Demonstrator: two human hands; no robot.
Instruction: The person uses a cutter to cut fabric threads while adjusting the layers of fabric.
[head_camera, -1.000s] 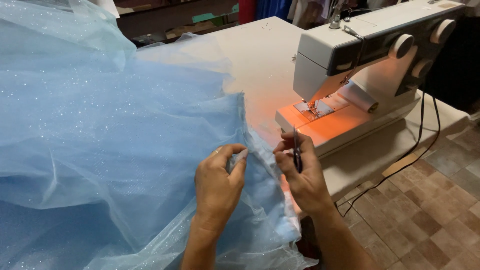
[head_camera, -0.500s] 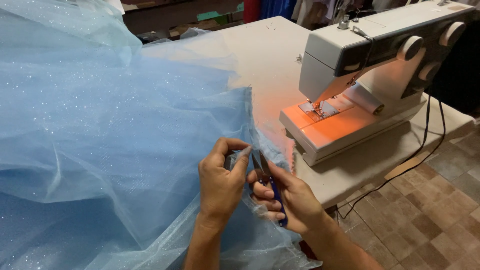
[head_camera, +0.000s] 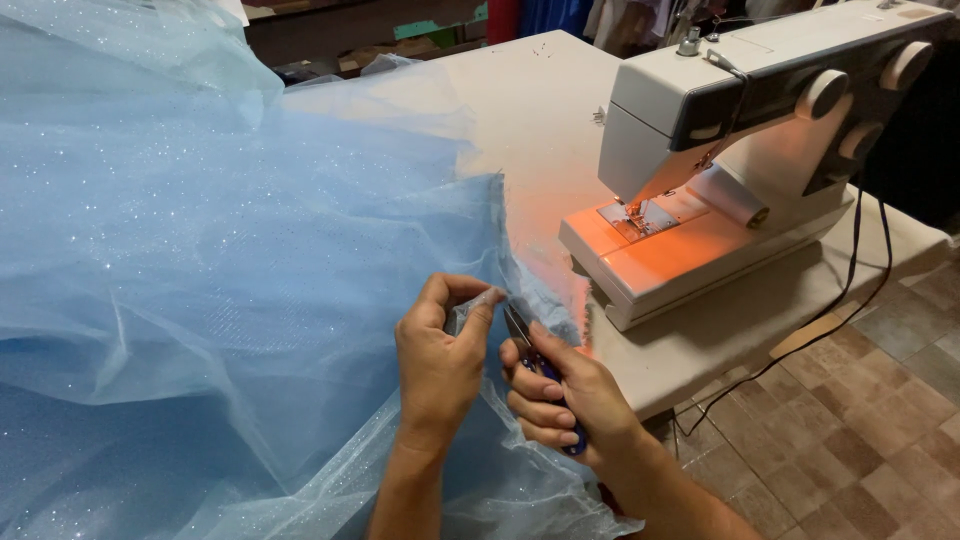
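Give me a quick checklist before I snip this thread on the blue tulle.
1. Left hand pinches the tulle edge between thumb and fingers: ok.
2. Right hand grips the snips, blades pointing up toward the pinched edge: ok.
3. Blades open around only a thread, not the fabric: cannot tell, too small to see.
4. Left fingertips clear of the blades: not ok, they sit very close beside the tips.
5. Tulle clear of the sewing machine needle area: ok, the fabric lies to its left on the table.
6. Work well lit: ok, the machine lamp glows orange over its bed.
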